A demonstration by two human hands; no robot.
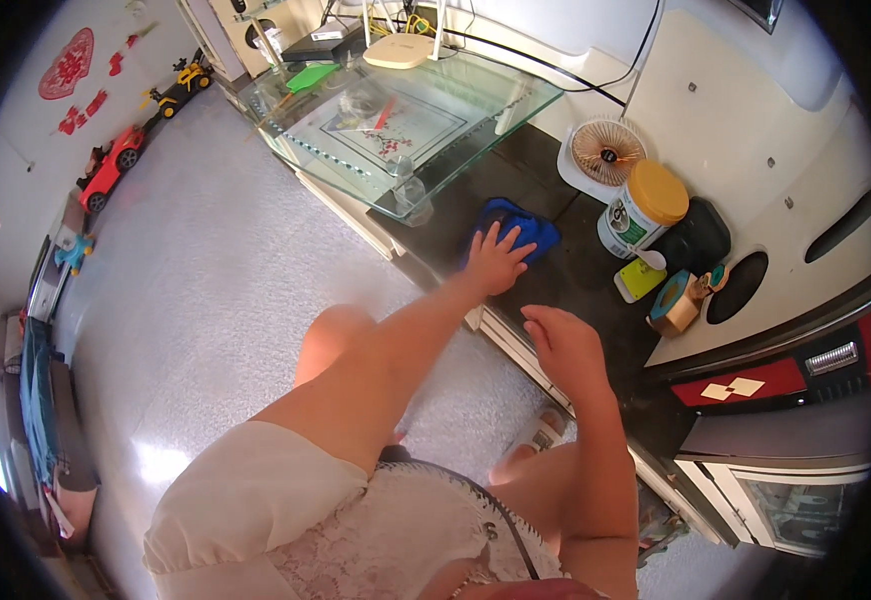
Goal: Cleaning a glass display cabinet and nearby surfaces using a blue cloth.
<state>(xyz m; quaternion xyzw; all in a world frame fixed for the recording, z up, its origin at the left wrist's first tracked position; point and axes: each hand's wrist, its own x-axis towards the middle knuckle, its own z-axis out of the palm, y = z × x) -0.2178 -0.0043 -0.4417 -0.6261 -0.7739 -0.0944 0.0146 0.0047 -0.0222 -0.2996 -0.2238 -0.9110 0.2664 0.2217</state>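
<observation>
My left hand lies palm down, fingers spread, on a crumpled blue cloth. The cloth rests on the dark top of a low cabinet, near its front edge. My right hand is held over the cabinet's front edge, to the right of the cloth and apart from it. Its fingers are loosely bent and I see nothing in them; its palm is partly hidden.
A glass shelf overhangs the cabinet left of the cloth. Behind and to the right stand a small fan, a tub with a yellow lid, a black container, a green-and-white box and a tan bottle.
</observation>
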